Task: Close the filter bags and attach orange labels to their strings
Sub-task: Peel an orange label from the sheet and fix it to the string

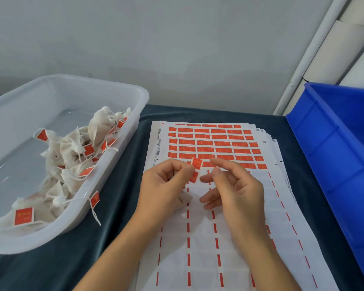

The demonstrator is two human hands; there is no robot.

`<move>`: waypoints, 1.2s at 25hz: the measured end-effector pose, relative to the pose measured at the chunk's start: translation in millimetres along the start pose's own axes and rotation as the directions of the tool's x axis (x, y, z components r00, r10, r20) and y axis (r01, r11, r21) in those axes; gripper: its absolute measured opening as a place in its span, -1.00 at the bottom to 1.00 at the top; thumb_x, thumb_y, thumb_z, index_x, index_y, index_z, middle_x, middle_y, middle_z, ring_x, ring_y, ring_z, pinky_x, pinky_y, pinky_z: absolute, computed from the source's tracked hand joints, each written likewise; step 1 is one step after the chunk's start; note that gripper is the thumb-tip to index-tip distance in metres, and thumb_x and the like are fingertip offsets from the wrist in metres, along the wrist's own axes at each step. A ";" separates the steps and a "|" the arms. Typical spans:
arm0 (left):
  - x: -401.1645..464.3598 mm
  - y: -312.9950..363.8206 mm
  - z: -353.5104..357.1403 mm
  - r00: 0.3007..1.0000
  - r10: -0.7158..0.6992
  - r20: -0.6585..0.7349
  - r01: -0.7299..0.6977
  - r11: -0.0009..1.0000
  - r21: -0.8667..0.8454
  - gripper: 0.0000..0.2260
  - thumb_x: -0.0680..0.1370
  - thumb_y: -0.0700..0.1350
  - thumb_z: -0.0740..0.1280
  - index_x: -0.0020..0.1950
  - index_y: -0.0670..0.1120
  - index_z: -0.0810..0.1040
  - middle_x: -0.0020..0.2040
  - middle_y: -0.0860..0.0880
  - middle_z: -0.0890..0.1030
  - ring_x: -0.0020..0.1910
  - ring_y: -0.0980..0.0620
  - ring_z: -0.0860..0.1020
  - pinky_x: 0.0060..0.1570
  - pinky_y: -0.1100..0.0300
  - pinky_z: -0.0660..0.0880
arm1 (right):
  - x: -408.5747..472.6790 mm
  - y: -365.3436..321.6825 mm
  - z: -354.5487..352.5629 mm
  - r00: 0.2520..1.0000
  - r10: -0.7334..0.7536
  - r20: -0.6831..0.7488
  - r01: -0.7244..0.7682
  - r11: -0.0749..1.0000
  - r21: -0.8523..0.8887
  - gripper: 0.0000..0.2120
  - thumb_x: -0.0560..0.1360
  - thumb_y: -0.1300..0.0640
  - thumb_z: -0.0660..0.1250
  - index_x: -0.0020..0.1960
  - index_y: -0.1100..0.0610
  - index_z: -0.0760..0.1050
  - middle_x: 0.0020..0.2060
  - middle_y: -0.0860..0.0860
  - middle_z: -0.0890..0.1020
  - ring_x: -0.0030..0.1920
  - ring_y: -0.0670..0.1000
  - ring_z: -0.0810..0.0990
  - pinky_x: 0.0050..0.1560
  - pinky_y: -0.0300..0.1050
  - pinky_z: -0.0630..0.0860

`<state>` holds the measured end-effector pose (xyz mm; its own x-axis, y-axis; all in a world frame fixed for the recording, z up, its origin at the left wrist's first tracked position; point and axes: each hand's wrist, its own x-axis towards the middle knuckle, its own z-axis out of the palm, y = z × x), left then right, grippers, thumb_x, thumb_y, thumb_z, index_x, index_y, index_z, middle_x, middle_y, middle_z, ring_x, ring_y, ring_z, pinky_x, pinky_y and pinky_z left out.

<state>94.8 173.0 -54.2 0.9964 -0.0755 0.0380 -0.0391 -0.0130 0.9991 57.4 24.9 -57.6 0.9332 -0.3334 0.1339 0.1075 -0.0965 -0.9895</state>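
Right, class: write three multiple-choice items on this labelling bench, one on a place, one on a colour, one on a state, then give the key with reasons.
1. Where do the finished filter bags lie?
A. in the clear plastic tub
B. in the blue crate
C. on the label sheets

2. What colour is the cloth on the table?
A. white
B. dark teal
C. orange

3. What is the left hand doing?
A. lying flat
B. pinching an orange label
C. gripping the crate

Key: 1 A, tagged bags pile in the tub; 2 B, dark teal shows around the sheets; 3 B, its fingertips pinch the label while the right hand is open.
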 end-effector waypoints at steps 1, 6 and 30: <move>1.1 -0.3 -0.2 0.999 -0.033 -0.012 0.033 0.999 -0.031 -0.83 0.62 -0.05 0.42 -0.16 0.05 0.73 -0.07 0.10 0.76 -0.02 0.06 0.72 -0.12 0.30 0.65 | 1.2 0.3 -1.3 1.000 0.017 -0.018 -0.017 1.000 0.002 -0.83 0.64 0.09 0.36 0.12 -0.16 0.65 -0.12 -0.14 0.74 -0.31 0.04 0.72 -0.39 -0.13 0.65; 2.1 0.5 -3.2 0.996 -0.086 0.006 0.086 0.990 -0.115 -0.83 0.63 -0.03 0.42 -0.11 -0.03 0.73 0.00 0.01 0.76 -0.04 -0.12 0.69 0.03 0.09 0.68 | -1.0 -0.5 -0.9 0.966 0.104 0.237 -0.122 0.990 0.063 -0.77 0.55 -0.05 0.32 0.16 -0.18 0.66 0.06 -0.18 0.71 -0.09 0.02 0.72 -0.32 -0.10 0.65; -1.4 1.6 4.0 0.998 -0.046 -0.031 0.045 0.999 -0.018 -0.84 0.62 -0.01 0.42 -0.15 0.05 0.72 -0.08 0.14 0.75 -0.15 0.19 0.70 -0.21 0.42 0.55 | 1.2 -3.0 -5.7 0.994 -0.049 0.096 0.057 0.996 -0.076 -0.91 0.60 0.04 0.42 -0.05 -0.09 0.68 -0.18 -0.16 0.71 -0.16 -0.07 0.68 -0.27 -0.28 0.62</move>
<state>93.1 169.1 -52.7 0.9990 -0.0444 -0.0075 0.0075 0.0012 1.0000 56.2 19.5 -54.2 0.9554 -0.2366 0.1767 0.1340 -0.1858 -0.9734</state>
